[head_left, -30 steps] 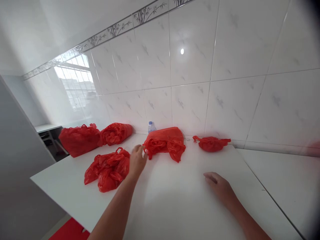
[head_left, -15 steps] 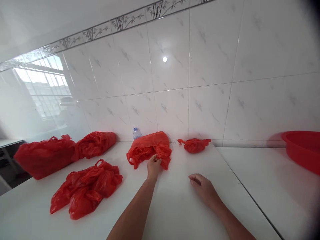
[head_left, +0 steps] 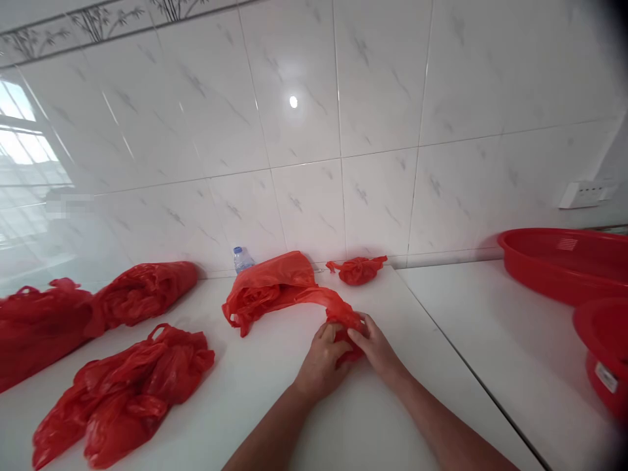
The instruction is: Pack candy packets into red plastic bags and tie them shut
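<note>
Left hand [head_left: 324, 363]: fingers curled, partly closed on the drawn-out end of the creased red bag [head_left: 275, 281]. Right hand [head_left: 377, 347]: thumb and forefinger closed on the same end, from the other side; exact fingertip contact partly hidden by the plastic.

Creased red bag: main bulk on the white table [head_left: 275, 405] near the tiled wall [head_left: 383, 196], a strip running from it to both hands. Clear bottle [head_left: 242, 261], blue cap, stands just behind the bulk. Small knotted bag [head_left: 360, 271] lies beyond the hands, near the wall.

Left side: loose red pile [head_left: 142, 386] in front, rolled red bundle [head_left: 147, 291] and bulky red bag [head_left: 44, 327] behind it, these two touching. Right side, across the table seam: wide red basin [head_left: 564, 265], second red basin [head_left: 606, 347] nearer. Table between the hands and the small knotted bag is unobstructed.
</note>
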{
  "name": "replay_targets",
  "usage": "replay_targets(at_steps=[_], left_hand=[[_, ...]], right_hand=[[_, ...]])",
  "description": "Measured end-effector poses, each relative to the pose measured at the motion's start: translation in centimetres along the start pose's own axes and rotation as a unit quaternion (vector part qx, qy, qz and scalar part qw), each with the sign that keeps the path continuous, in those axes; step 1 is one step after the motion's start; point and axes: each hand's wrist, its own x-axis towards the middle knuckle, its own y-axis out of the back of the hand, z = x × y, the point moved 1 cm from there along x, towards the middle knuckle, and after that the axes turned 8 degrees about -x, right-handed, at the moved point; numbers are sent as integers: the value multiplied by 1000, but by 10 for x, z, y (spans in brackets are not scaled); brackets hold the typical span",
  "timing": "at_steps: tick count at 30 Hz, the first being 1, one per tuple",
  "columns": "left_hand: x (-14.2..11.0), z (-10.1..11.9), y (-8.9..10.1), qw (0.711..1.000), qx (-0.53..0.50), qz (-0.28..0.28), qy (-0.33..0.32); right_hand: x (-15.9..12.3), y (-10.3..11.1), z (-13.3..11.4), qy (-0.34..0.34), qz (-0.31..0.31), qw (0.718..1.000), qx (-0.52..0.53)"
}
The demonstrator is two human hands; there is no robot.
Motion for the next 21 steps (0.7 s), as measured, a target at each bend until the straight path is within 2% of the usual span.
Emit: replay_targets(at_steps=[3,7,9,12,16,21], left_hand=[[-2,0,0,999,-29,6,35],[-7,-13,1,985,-23,88,146],[-9,-20,2,983,-12,73,168],[-10,-27,7,988,2,28,149],[-10,-33,19,986,45,92,134],[-11,-35,32,967,110,128,191]], right_hand=[[4,7,3,-12,9,999,44],[4,12,4,-61,-16,981,183],[3,15,3,-83,-15,969,231],[5,27,3,-109,50,961,248],[9,51,3,-108,150,959,215],[13,77,5,-93,231,952,180]])
